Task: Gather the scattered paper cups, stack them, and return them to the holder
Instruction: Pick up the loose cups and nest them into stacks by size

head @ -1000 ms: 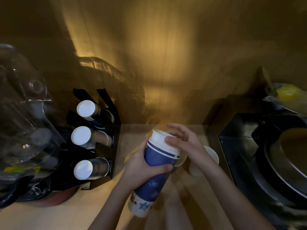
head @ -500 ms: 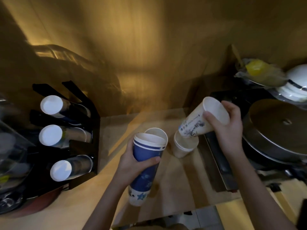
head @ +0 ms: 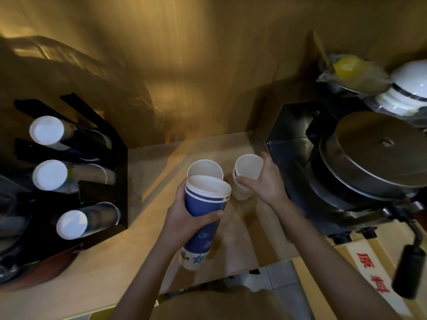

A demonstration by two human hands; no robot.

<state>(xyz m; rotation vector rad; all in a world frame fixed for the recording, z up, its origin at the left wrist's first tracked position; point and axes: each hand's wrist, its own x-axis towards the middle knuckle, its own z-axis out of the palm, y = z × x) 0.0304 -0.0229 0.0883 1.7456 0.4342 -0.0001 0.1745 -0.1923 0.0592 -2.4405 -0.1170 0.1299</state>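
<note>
My left hand (head: 184,218) grips a tall stack of blue paper cups (head: 202,218), tilted with its open mouth up, above the wooden counter (head: 129,245). My right hand (head: 263,183) is closed around a short stack of white cups (head: 246,175) standing on the counter to the right. One more white cup (head: 204,168) stands just behind the blue stack. At the left, the black cup holder (head: 101,181) carries three rows of cups lying with their white bottoms (head: 49,174) facing me.
A metal machine with a round lid (head: 379,151) fills the right side, a black handle (head: 409,269) sticking out near the front. White bowls (head: 409,88) and a yellow bag (head: 349,65) sit behind it. A wooden wall (head: 196,65) closes the back.
My right hand has lowered the white cup it held tilted in the air onto the white cups on the counter. The blue stack stays in my left hand.
</note>
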